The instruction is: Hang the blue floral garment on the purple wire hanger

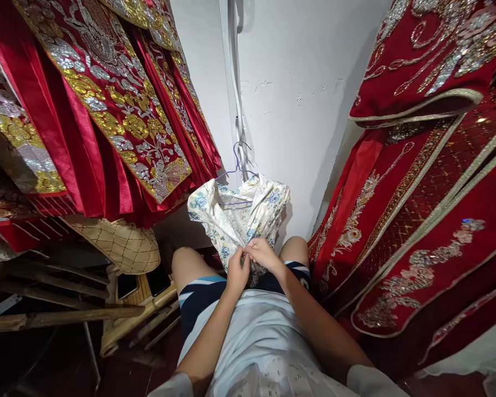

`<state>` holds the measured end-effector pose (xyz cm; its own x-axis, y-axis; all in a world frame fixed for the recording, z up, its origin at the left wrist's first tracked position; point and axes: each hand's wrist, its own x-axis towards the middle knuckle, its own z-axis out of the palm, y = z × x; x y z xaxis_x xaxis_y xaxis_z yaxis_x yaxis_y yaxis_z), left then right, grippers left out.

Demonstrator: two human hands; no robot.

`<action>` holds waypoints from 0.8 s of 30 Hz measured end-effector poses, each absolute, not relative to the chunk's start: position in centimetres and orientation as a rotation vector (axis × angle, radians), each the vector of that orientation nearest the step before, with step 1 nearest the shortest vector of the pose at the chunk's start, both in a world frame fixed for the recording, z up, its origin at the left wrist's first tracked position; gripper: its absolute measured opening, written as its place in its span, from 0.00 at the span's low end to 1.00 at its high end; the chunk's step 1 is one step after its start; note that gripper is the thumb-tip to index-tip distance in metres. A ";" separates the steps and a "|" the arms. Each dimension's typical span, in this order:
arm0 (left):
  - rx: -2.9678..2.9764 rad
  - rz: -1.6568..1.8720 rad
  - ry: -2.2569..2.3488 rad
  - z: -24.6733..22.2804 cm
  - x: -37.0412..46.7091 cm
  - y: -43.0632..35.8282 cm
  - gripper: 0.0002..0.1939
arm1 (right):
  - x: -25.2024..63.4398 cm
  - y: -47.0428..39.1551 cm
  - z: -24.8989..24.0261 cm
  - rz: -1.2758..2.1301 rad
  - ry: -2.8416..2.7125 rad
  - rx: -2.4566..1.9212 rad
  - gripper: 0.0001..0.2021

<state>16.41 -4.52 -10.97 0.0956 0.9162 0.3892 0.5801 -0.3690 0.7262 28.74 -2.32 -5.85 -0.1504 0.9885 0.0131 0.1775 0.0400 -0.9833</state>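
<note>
A white floral shirt (268, 207) with blue and yellow flowers hangs on a thin purple hanger (236, 170) in front of my lap. Both hands meet at its front opening, below the V of the collar. My left hand (237, 270) is closed, thumb and fingers pinching the fabric at the front edge. Right beside it, my right hand (262, 255) pinches the same spot from the other side, fingertips touching the left ones. Whether a button sits between the fingertips is hidden.
Red embroidered garments hang at the left (136, 127) and the right (397, 220). A white wall (293, 66) stands ahead, with pale straps (237, 82) running down to the hanger. Low at the left is a bamboo chair (119, 314) with dark phone-like objects on it.
</note>
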 end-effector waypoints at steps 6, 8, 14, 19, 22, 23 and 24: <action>2.132 0.945 1.558 -10.6 15.5 -3.5 0.07 | 30.1 4.1 2.4 1.382 -1.278 -1.081 0.11; 2.176 0.856 1.561 -10.6 15.2 -3.2 0.06 | 30.2 6.4 6.1 1.369 -1.221 -1.012 0.10; 2.238 0.746 1.458 -8.9 14.1 -0.8 0.04 | 29.3 7.2 10.9 1.294 -1.173 -0.892 0.10; 2.197 1.293 1.347 0.2 13.6 2.5 0.16 | 29.3 5.4 9.6 1.254 -1.173 -0.877 0.10; 2.266 1.612 1.177 6.1 14.0 4.7 0.16 | 29.1 5.6 9.2 1.209 -1.214 -0.906 0.11; 2.340 1.571 1.149 7.4 14.2 5.3 0.13 | 29.0 5.9 9.0 1.177 -1.230 -0.930 0.12; 2.413 1.515 1.144 8.4 14.4 5.8 0.10 | 28.9 6.1 8.8 1.141 -1.239 -0.959 0.12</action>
